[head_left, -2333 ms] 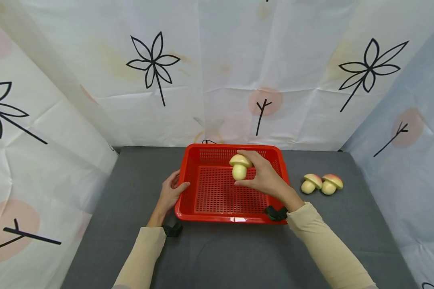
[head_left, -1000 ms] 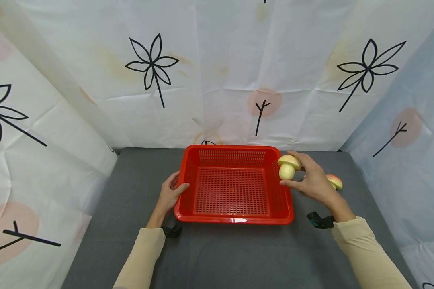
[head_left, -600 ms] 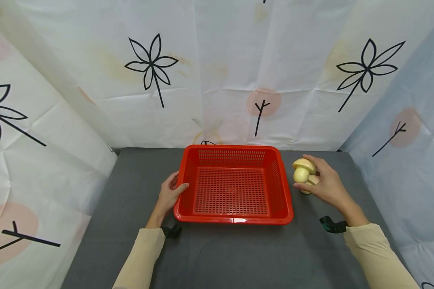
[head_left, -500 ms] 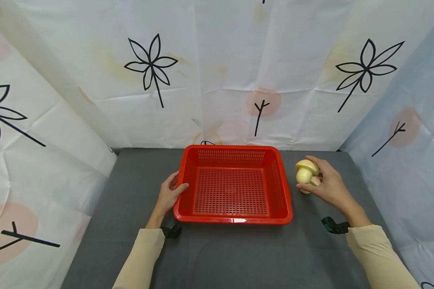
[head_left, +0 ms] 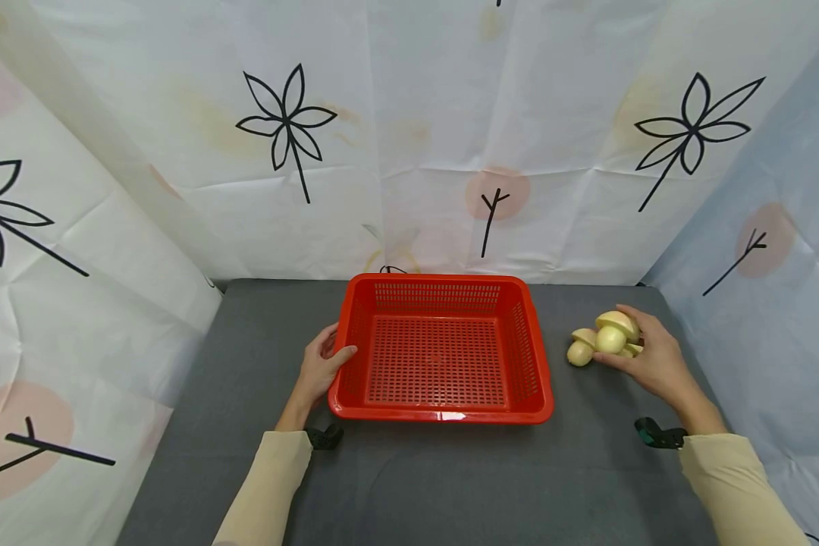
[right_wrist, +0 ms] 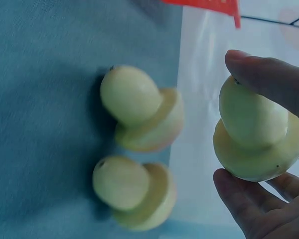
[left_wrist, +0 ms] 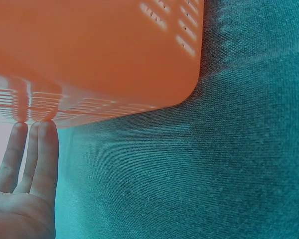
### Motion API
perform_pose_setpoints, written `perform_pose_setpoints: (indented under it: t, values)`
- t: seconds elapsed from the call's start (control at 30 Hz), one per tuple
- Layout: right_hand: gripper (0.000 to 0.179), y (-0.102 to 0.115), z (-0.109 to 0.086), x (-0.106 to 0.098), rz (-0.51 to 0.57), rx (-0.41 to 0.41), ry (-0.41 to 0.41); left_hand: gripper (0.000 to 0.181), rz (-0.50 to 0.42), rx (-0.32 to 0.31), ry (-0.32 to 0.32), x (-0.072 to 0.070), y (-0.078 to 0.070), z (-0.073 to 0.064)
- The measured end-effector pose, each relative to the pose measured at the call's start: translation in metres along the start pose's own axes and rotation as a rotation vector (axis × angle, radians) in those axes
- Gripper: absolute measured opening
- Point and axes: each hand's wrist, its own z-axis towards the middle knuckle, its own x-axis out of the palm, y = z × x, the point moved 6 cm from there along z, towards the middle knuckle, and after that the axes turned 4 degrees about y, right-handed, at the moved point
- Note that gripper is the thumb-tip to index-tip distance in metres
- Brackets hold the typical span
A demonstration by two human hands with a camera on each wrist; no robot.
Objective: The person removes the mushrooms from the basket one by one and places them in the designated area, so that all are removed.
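My right hand (head_left: 662, 368) holds a pale yellow toy mushroom (head_left: 610, 340) between thumb and fingers, stem toward the basket side and cap uppermost. In the right wrist view that mushroom is apart from two others below. One toy mushroom (head_left: 580, 353) lies on the table just left of the held one. Its neighbour, another toy mushroom (right_wrist: 122, 184), shows whole in the right wrist view but is mostly hidden in the head view. At the basket's left side, my left hand (head_left: 318, 371) grips the red plastic basket (head_left: 437, 416), thumb at the rim, fingertips against the outer wall.
A grey cloth covers the table (head_left: 423, 485). White printed curtains (head_left: 409, 152) rise behind and at both sides. No mushroom lies inside the basket, whose walls and floor are perforated. Dark wrist straps (head_left: 324, 437) sit on both arms.
My right hand has carried its mushroom from over the basket to the right, past the rim, to above the two lying mushrooms. The left hand and basket have stayed put.
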Motion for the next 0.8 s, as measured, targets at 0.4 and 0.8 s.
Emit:
perform_pose_setpoints:
  t: [0.4,0.8]
  values:
    - [0.091,-0.032,-0.011,-0.015,0.013,0.061,-0.036,0.060,0.001,-0.008,-0.013,-0.001,0.000,0.001]
    - [0.093,-0.055,-0.021,-0.024,-0.009,0.137,-0.052,0.060,-0.001,-0.011,-0.008,-0.001,0.001,0.001]
